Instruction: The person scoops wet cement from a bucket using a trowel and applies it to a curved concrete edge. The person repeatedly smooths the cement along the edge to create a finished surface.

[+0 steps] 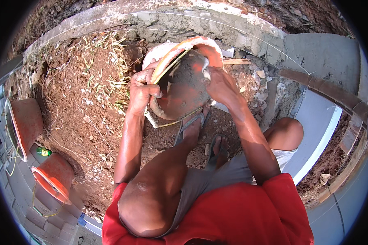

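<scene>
Both hands (143, 87) (218, 83) on orange bucket (184, 81)

package: small green bottle with a yellow cap (43, 152) | lying on its side on the ground at far left, between two orange buckets | signs, screens: none showing

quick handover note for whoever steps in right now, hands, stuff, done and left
Left hand: grip on the rim of the orange bucket, tilted toward the concrete wall.
Right hand: on the opposite rim, by the trowel.
Inside: grey mortar, part remaining.
Two more orange buckets lie on their sides at the left.
Done: wall top looks mortared. Left: what remains in the bucket.
</scene>
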`<state>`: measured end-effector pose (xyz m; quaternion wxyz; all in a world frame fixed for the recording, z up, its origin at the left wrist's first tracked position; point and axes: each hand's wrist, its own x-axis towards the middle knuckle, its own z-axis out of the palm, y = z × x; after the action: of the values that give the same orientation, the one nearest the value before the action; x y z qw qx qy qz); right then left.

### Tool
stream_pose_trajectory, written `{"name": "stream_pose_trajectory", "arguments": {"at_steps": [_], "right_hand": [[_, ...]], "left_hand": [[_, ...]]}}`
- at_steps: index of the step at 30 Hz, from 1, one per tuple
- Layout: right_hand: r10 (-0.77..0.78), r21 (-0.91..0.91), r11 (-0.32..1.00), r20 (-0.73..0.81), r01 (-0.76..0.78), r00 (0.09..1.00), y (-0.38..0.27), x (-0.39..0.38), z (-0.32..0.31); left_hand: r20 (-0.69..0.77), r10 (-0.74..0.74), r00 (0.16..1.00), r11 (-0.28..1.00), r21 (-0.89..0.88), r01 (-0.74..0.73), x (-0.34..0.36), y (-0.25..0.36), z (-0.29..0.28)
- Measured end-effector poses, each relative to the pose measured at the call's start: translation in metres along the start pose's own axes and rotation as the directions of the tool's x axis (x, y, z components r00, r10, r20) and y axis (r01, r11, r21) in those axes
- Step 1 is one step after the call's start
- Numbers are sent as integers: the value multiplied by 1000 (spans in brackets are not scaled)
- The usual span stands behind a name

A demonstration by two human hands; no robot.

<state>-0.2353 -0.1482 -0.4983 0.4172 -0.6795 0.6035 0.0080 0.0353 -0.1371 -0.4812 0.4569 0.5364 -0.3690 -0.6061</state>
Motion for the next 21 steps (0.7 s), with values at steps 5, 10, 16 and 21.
{"name": "stream_pose_trajectory", "arguments": {"at_steps": [5, 10, 16, 21], "right_hand": [[-82, -105, 987, 318, 121, 944, -14, -25, 53], [-47, 193, 981, 105, 26, 993, -15, -4, -7], [-108, -39, 991, 361, 130, 926, -7, -31, 40], [-36, 86, 996, 264, 13, 964, -20, -17, -10]], "left_hand": [[-61, -123, 991, 991, -58, 120, 8, -11, -6], [-100, -135, 986, 991, -13, 134, 4, -13, -19], [-77, -217, 973, 969, 106, 225, -7, 2, -11], [-91, -119, 989, 988, 91, 127, -8, -7, -13]]}}
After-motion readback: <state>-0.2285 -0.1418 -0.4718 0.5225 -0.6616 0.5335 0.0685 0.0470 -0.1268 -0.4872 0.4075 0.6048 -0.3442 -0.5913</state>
